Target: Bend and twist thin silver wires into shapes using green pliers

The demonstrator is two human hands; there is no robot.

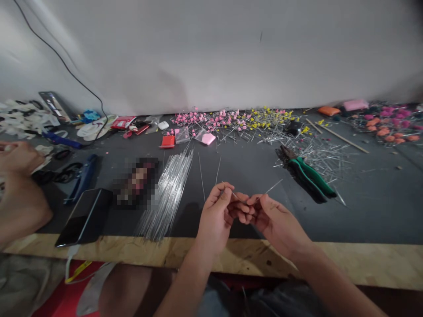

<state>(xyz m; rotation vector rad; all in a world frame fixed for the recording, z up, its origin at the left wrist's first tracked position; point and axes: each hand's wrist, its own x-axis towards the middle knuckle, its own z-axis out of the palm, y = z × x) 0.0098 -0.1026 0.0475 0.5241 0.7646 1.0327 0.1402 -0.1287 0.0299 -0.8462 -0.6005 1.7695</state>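
Between my two hands, above the table's front part, is a thin metal wire (274, 185), bent in a shallow V. My left hand (216, 215) pinches its left part between thumb and forefinger. On the other side, my right hand (277, 220) grips it with the thumb against the fingers, and one end sticks out up and to the right. A bundle of straight wires (173, 185) lies left of my hands, with two loose wires (201, 174) beside it. Green-handled pliers (309, 178) rest to the right, by a heap of short wire pieces (330, 158).
Wires with pink beads (205, 118) and yellow beads (271, 116) line the wall. Orange and magenta ones (393, 121) lie far right. Left are a black phone (82, 218), a blue tool (85, 176) and another person's arm (20, 202). A wooden edge (363, 259) borders the table.
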